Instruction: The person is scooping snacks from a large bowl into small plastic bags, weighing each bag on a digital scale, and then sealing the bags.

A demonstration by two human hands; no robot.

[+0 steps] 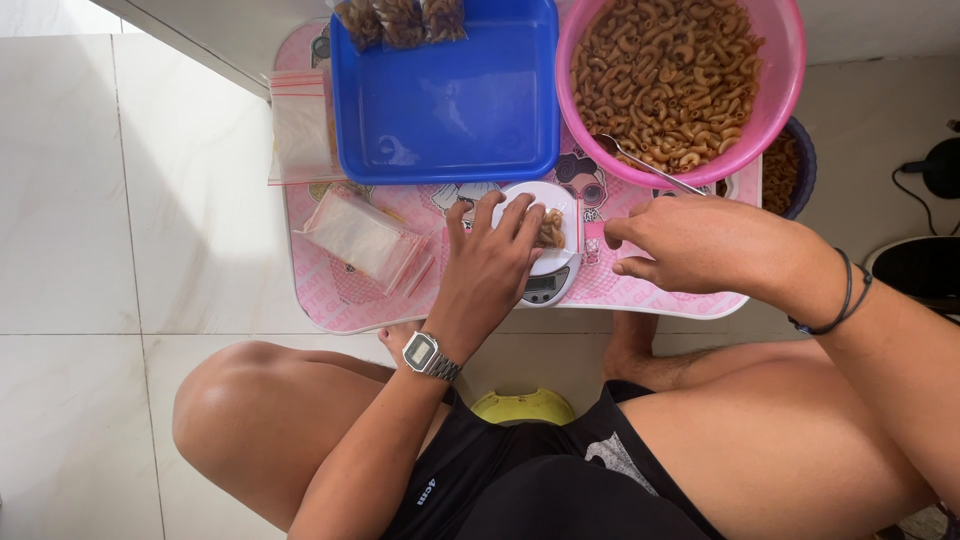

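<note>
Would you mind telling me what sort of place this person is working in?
Probably a home, with the person seated low over a tiled floor at a small pink table. It holds a kitchen scale, a pink bowl of macaroni and a blue tray.

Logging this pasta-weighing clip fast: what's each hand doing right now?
Left hand: open, fingers spread on the bag of macaroni on the small white scale.
Right hand: loosely curled beside the scale; whether it holds anything cannot be told.
</note>
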